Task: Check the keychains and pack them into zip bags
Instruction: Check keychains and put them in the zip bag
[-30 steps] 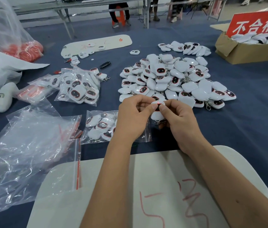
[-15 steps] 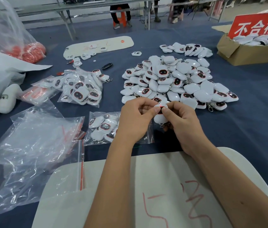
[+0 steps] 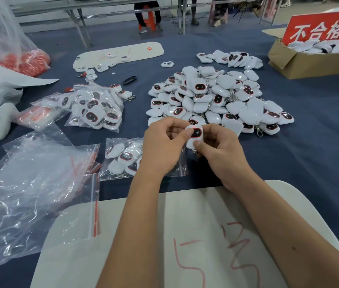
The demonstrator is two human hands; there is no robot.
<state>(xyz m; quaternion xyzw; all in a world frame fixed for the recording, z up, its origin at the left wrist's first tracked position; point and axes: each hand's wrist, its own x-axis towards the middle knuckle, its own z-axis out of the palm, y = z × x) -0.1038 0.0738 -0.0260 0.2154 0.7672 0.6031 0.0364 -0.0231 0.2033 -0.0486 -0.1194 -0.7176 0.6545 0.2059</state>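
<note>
Keychain, white plastic with a dark red-rimmed face (image 3: 194, 135), is pinched between left hand (image 3: 162, 146) and right hand (image 3: 220, 150), under inspection. Two clear zip bags (image 3: 96, 107) hold checked ones; judging by the big loose pile (image 3: 212, 98), most remain.

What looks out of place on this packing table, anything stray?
One keychain lies alone beyond the main pile, and another sticks out of the packed zip bags at their far edge. Otherwise nothing looks spilled.

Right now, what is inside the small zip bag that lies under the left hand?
The small zip bag holds several white keychains with dark, red-rimmed faces. The left hand covers its right part, so the full count cannot be seen.
</note>
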